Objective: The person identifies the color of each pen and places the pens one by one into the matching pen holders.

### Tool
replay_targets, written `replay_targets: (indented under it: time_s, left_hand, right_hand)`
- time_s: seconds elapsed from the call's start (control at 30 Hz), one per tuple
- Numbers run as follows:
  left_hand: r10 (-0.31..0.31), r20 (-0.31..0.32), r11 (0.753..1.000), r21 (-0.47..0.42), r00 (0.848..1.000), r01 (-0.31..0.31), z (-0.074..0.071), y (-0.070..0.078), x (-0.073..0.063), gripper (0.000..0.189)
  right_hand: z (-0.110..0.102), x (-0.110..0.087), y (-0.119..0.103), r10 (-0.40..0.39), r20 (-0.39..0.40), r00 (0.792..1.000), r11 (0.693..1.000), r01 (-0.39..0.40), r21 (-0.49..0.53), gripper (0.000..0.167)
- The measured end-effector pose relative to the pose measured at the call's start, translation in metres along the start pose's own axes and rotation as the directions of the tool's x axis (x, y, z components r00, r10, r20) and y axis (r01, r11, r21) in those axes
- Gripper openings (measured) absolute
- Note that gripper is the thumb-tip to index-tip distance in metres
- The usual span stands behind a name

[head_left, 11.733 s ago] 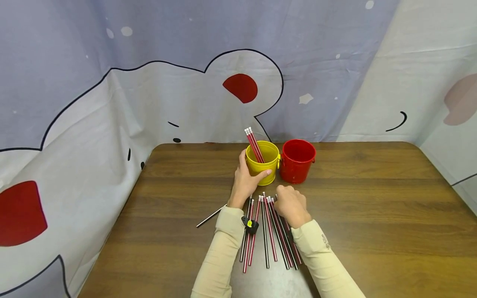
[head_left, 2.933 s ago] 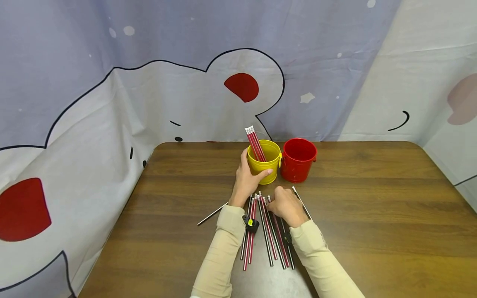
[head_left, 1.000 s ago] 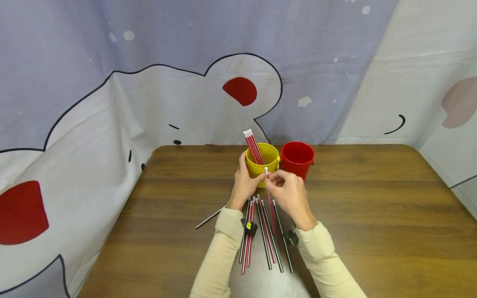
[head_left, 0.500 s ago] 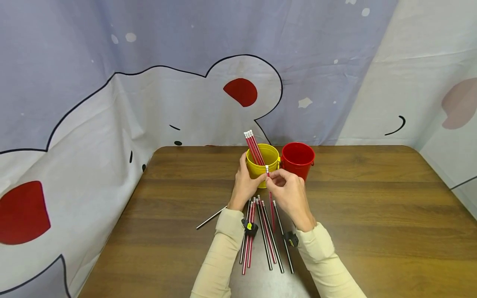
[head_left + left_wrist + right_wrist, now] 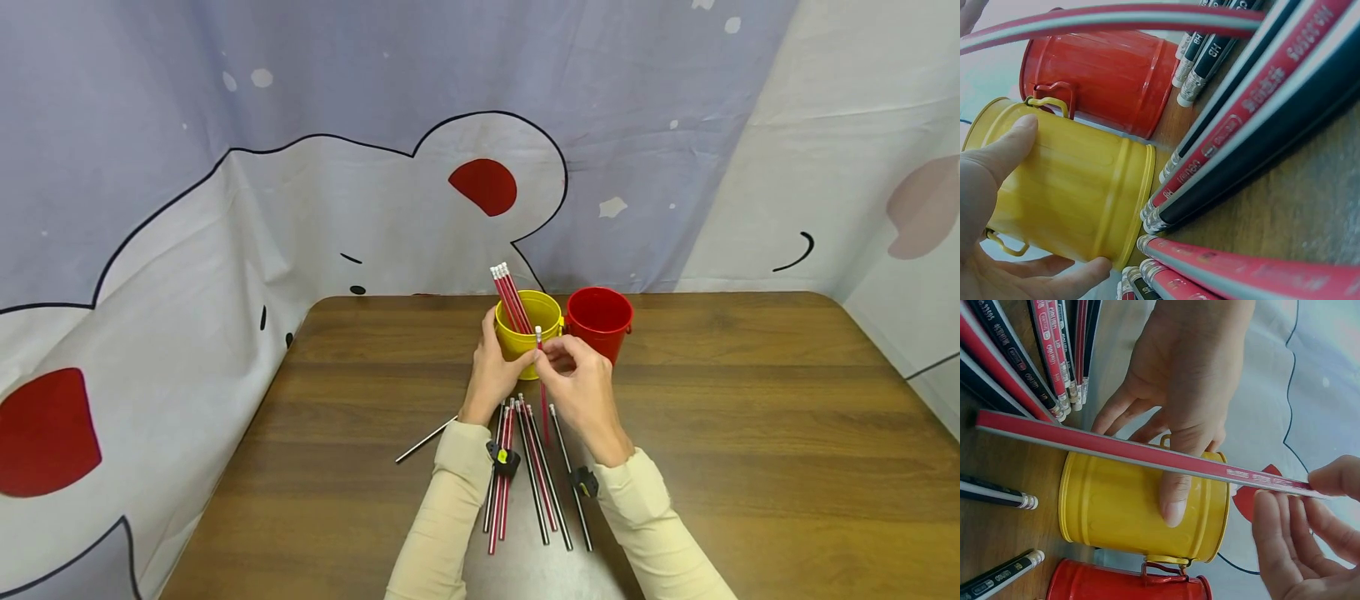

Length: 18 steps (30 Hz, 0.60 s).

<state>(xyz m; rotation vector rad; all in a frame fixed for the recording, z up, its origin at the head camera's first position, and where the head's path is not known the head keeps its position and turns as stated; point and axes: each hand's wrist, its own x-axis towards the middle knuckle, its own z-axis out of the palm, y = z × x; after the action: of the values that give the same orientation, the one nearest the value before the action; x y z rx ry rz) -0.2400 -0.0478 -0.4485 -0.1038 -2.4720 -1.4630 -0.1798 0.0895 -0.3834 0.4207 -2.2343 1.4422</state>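
My left hand (image 5: 489, 375) grips the near left side of the yellow bucket (image 5: 517, 343), thumb across its front. Several red pencils (image 5: 513, 302) lean inside the bucket with their white eraser ends up. My right hand (image 5: 587, 392) pinches one red-and-silver striped pencil (image 5: 1116, 448) near its eraser end. That pencil hangs in front of the yellow bucket, its eraser end (image 5: 537, 332) at about the rim's height in the head view. Below the hands, black pencils (image 5: 573, 492) and red pencils (image 5: 543, 487) lie loosely on the wooden table.
A red bucket (image 5: 600, 333) stands close against the yellow one on its right. One dark pencil (image 5: 425, 440) lies apart, left of the left wrist. Patterned cloth (image 5: 360, 200) hangs behind the table (image 5: 750, 417).
Since 2.9 seconds ago, my right hand has taken a red pencil from the loose ones and raised it before the yellow bucket. Over the last second it rises slightly. My left hand stays.
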Motion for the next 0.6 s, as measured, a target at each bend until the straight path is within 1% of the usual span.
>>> replay_targets:
  time_s: [0.13,0.23,0.4,0.6]
  left_hand:
    - [-0.001,0.004,1.000,0.001,1.000,0.001,-0.0005,0.0002,0.0003,0.091]
    - [0.000,0.001,1.000,-0.003,1.000,0.000,-0.0003,0.0000,0.0008,0.090]
    - [0.006,-0.009,1.000,0.017,1.000,-0.005,0.0010,-0.0003,0.0015,0.089]
    - [-0.008,-0.002,1.000,0.029,1.000,0.008,0.0012,0.0004,0.0016,0.090]
  right_hand:
    - [0.0014,-0.0004,0.0009,-0.056,-0.018,0.998,0.998,0.057,0.014,0.009]
    - [0.0024,0.0000,0.0018,-0.082,-0.030,0.996,0.996,0.083,0.021,0.010]
    - [0.0046,0.0015,0.0040,-0.133,-0.039,0.990,0.990,0.135,0.037,0.009]
    - [0.0059,0.0051,0.0027,-0.181,-0.058,0.982,0.983,0.182,0.022,0.008]
